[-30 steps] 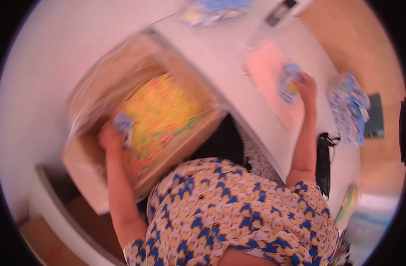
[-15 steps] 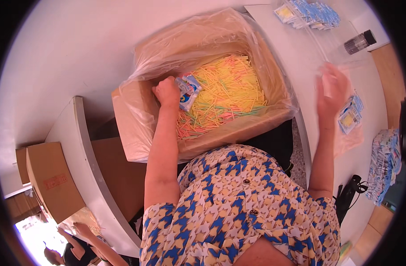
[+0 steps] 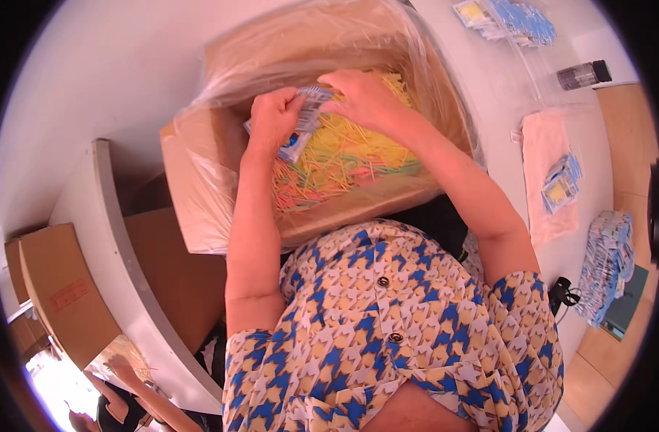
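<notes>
My left hand (image 3: pixel 274 119) is closed on a small blue-and-white packet (image 3: pixel 311 104) over the left side of a cardboard box (image 3: pixel 189 183). Beneath that hand, another blue-and-white packet (image 3: pixel 295 149) shows in part. At the held packet's right end is my right hand (image 3: pixel 362 99), its thumb and fingers parted; whether they touch the packet I cannot tell. Thin yellow, pink and green sticks (image 3: pixel 344 155) fill the box below both hands. A clear plastic liner (image 3: pixel 218 54) covers the box walls.
Right of the box, a white table holds a pink cloth (image 3: pixel 538 144) with several packets (image 3: pixel 562 183) on it. A dark-capped jar (image 3: pixel 585 74), a far packet pile (image 3: pixel 513 23) and a near stack (image 3: pixel 607 263) stand around it. Lower left, another person's arm (image 3: pixel 153 399) shows beside cartons (image 3: pixel 66 288).
My right hand has swung left from above the pink cloth into the box, beside my left hand. My left hand has risen slightly with a packet.
</notes>
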The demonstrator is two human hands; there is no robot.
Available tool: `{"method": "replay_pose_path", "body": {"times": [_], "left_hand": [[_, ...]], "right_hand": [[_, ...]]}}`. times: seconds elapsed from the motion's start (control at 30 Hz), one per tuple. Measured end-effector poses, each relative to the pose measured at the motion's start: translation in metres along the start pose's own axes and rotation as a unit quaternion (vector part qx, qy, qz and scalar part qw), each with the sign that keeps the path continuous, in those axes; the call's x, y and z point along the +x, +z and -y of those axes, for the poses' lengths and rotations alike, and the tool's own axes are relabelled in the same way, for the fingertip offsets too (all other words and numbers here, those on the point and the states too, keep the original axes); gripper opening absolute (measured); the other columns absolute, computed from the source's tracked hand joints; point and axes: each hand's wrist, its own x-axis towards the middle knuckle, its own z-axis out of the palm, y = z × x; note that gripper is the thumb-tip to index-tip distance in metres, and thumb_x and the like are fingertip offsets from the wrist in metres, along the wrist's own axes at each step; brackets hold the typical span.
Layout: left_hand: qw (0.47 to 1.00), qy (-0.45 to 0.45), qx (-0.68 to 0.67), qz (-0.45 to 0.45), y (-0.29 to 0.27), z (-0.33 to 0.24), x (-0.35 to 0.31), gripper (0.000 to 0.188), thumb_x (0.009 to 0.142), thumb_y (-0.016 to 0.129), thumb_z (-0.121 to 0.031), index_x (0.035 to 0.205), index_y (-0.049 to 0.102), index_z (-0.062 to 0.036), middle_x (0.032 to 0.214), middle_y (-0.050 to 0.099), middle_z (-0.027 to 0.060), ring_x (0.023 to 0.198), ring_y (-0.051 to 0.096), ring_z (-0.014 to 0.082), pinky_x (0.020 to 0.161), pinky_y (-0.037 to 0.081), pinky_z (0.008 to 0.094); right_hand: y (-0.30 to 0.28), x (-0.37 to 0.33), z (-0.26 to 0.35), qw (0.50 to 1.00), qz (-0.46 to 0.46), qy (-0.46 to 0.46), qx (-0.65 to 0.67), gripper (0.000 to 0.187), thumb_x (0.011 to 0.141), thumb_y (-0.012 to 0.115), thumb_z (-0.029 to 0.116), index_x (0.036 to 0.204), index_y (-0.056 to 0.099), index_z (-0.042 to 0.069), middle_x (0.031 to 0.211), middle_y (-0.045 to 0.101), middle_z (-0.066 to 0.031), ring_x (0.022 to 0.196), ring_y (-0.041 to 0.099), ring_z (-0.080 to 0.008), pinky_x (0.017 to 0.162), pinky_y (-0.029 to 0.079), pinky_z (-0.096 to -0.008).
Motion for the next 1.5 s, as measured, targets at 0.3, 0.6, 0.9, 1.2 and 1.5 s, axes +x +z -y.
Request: {"method": "replay_pose_path", "body": {"times": [0.3, 0.6, 0.9, 1.2, 1.5], "left_hand": [[0.933, 0.004, -0.36, 0.009, 0.022, -0.026, 0.003, 0.014, 0.088, 0.059, -0.012, 0.089, 0.063, 0.0013, 0.07, 0.059, -0.0034, 0.066, 0.046, 0.0035, 0.061, 0.042, 0.0236], [0.899, -0.08, -0.43, 0.015, 0.018, -0.033, 0.006, 0.014, 0.086, 0.059, -0.008, 0.092, 0.065, 0.0027, 0.075, 0.065, 0.0, 0.066, 0.051, 0.0033, 0.061, 0.044, 0.0231], [0.918, -0.062, -0.39, 0.009, 0.029, -0.026, 0.005, 0.015, 0.084, 0.06, -0.014, 0.088, 0.065, 0.0004, 0.064, 0.062, 0.0074, 0.058, 0.051, 0.0091, 0.058, 0.044, 0.0288], [0.926, -0.072, -0.369, 0.012, 0.029, -0.027, 0.004, 0.016, 0.083, 0.061, -0.014, 0.091, 0.066, -0.0003, 0.068, 0.064, 0.0109, 0.059, 0.055, 0.0124, 0.059, 0.045, 0.0303], [0.916, -0.116, -0.385, -0.003, 0.017, -0.03, 0.004, 0.013, 0.083, 0.061, -0.009, 0.09, 0.064, 0.0012, 0.069, 0.064, 0.0091, 0.062, 0.051, 0.0077, 0.06, 0.044, 0.0283]], "right_hand": [[-0.037, -0.001, -0.027, 0.904, 0.182, 0.298, 0.247, 0.015, 0.077, 0.067, 0.014, 0.083, 0.063, 0.0, 0.066, 0.061, -0.0104, 0.053, 0.049, -0.0249, 0.055, 0.043, -0.0334], [-0.005, -0.077, -0.069, 0.858, 0.476, 0.04, -0.189, 0.019, 0.069, 0.067, 0.011, 0.086, 0.066, 0.002, 0.091, 0.064, -0.0172, 0.09, 0.063, -0.0302, 0.077, 0.051, -0.0395], [0.002, -0.088, -0.07, 0.832, 0.508, 0.033, -0.22, 0.018, 0.078, 0.055, 0.01, 0.09, 0.066, 0.004, 0.097, 0.065, -0.0145, 0.096, 0.062, -0.0295, 0.079, 0.05, -0.0394], [-0.014, -0.08, -0.072, 0.857, 0.447, 0.061, -0.248, 0.024, 0.08, 0.051, 0.01, 0.101, 0.058, 0.001, 0.097, 0.062, -0.0183, 0.094, 0.058, -0.0327, 0.083, 0.046, -0.0423], [-0.034, -0.058, -0.068, 0.824, 0.334, 0.423, 0.173, 0.028, 0.083, 0.045, 0.007, 0.106, 0.047, -0.007, 0.091, 0.061, -0.0287, 0.08, 0.063, -0.0387, 0.072, 0.049, -0.0464]]}}
